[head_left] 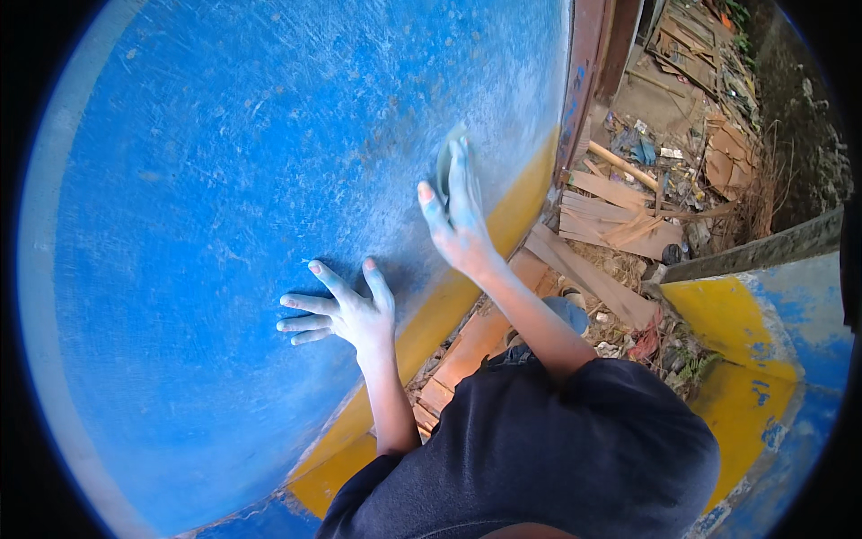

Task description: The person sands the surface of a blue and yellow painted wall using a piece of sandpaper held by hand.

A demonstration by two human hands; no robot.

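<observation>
A large blue painted surface [206, 180], scuffed and hazed with pale dust, fills the left and middle of the view. My left hand [346, 310] is pressed against it, fingers spread and holding nothing. Higher and to the right, my right hand [462, 211] lies along the same surface with its thumb apart from the other fingers. Under those fingers is a thin, pale grey-green sheet that looks like sandpaper [444, 166], partly hidden by the hand. Bluish-white dust coats both hands, and the paint around the right one looks whitened.
A yellow band [525, 193] borders the blue surface's lower right side. Beyond a brown post [588, 81], the ground holds broken boards [611, 211], rubble and litter. A blue and yellow low wall [745, 314] stands at the right. Planks lie near my feet.
</observation>
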